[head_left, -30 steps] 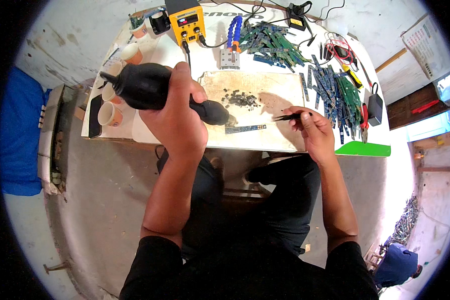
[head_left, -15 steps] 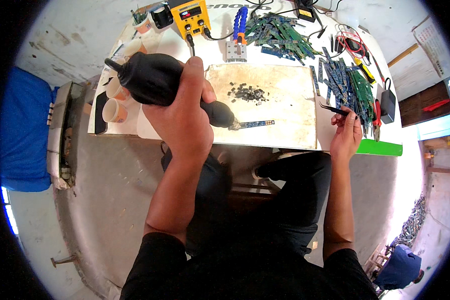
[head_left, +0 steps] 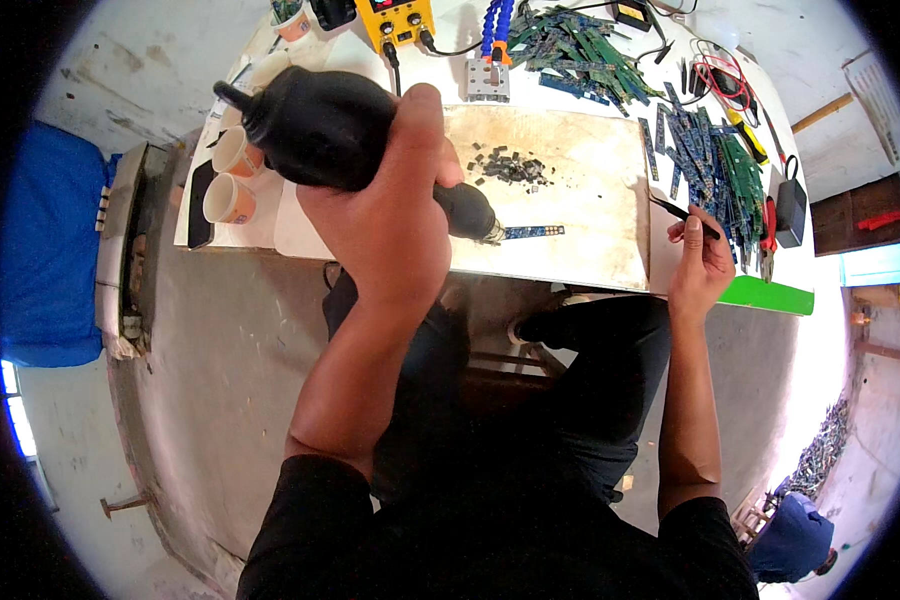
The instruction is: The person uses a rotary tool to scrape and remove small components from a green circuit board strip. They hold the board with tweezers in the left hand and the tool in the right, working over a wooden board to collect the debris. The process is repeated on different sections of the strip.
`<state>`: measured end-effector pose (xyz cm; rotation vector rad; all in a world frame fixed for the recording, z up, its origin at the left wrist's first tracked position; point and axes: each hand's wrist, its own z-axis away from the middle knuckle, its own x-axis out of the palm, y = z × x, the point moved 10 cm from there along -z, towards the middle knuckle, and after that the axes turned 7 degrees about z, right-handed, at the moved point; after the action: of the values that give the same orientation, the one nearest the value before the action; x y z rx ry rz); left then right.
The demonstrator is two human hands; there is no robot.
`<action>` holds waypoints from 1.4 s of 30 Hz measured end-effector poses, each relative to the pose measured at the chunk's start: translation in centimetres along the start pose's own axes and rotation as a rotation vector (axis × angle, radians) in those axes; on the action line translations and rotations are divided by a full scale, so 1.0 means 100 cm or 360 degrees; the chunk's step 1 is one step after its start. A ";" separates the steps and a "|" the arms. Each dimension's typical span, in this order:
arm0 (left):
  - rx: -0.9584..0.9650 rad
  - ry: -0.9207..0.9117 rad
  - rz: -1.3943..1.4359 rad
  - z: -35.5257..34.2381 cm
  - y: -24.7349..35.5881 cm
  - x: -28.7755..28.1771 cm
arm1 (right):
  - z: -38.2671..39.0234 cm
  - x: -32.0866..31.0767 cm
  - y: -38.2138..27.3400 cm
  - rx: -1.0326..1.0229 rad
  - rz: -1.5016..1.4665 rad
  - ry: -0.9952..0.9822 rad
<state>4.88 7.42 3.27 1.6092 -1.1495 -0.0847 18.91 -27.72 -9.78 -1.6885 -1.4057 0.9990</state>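
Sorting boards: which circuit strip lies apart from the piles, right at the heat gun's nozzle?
The blue strip alone on the work mat; the others lie piled farther back and right.

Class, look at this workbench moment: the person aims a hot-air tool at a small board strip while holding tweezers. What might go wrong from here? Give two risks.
1. The hot-air tool's nozzle sits right at the blue board strip, which lies loose on the work plate; the air may shift it.
2. The pile of small dark chips lies close by and could scatter, while the right hand with the tweezers is off to the side.
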 end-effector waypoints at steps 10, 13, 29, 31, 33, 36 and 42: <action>0.0091 -0.0052 -0.0128 -0.003 0.004 -0.003 | 0.001 0.000 0.000 -0.0009 0.0002 0.0002; 0.0053 -0.0008 -0.0073 -0.005 0.007 -0.003 | 0.000 -0.002 0.002 -0.0041 0.0029 0.0011; 0.0126 0.0030 -0.0081 -0.004 0.006 -0.005 | 0.002 0.000 0.000 -0.0041 0.0012 0.0006; 0.0094 0.0047 -0.0024 -0.004 0.005 -0.006 | 0.002 0.000 0.000 -0.0034 0.0017 0.0000; 0.0089 0.0029 0.0014 -0.004 0.003 -0.006 | 0.003 0.000 0.000 -0.0034 -0.0006 0.0005; 0.0177 -0.0023 -0.0009 -0.005 0.005 -0.005 | 0.002 -0.001 0.003 -0.0026 0.0008 0.0006; 0.0044 0.0055 0.0091 -0.003 -0.002 -0.005 | 0.002 -0.001 0.002 -0.0050 -0.0007 0.0026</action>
<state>4.86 7.98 2.97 1.5953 -1.1735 -0.0037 18.80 -27.79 -10.03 -1.7115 -1.4209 0.9632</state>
